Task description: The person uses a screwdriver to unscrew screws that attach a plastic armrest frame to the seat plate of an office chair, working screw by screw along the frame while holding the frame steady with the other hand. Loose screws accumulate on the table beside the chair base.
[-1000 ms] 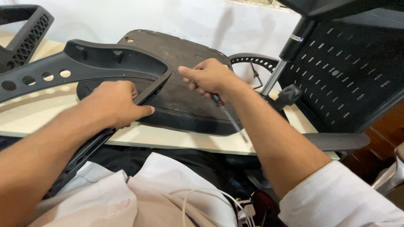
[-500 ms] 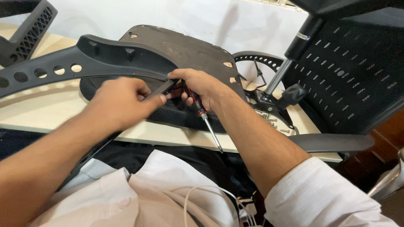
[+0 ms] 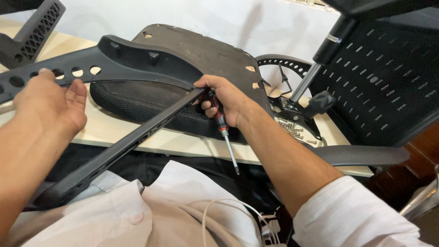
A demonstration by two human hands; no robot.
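A black plastic chair frame with round holes lies across an upturned seat cushion on a pale table. One long black bar of the frame runs down toward my lap. My right hand is closed on a red-and-black screwdriver, shaft pointing down toward me, with my fingertips at the bar's upper end. My left hand is beside the frame's holed left part, fingers apart, holding nothing.
Several loose screws lie on the table by a chair base with a gas cylinder. A black mesh backrest stands at right, an armrest below it. Another black part sits far left. A white cable crosses my lap.
My left hand has let go of the bar and moved left. My right hand has stayed at the bar's upper end, with the screwdriver still pointing down.
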